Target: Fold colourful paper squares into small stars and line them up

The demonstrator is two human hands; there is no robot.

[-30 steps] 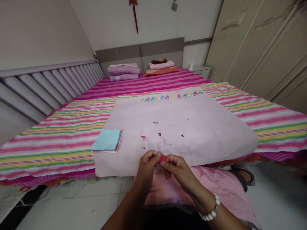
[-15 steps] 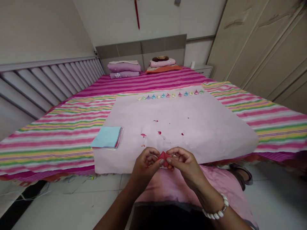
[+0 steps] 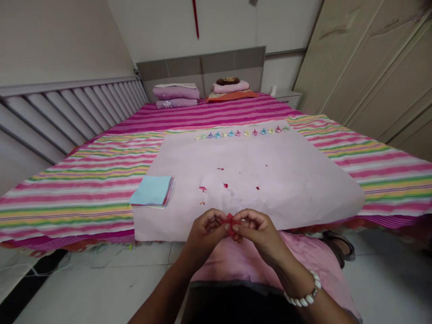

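Note:
My left hand and my right hand meet in front of me, both pinching a small folded red paper piece between fingertips. They hover just above the near edge of a pale pink sheet spread on the striped bed. A white bead bracelet circles my right wrist. A stack of coloured paper squares, light blue on top, lies to the left of my hands. Far across the sheet runs a row of several small folded paper shapes in mixed colours.
Small red paper scraps dot the sheet ahead of my hands. Folded bedding and pillows sit by the grey headboard. A slatted rail lines the left, wardrobe doors the right. A sandal lies on the tiled floor.
My hands have drawn closer together and lifted slightly, and the red paper piece looks more tightly pinched between both sets of fingertips. The view has tilted down a little.

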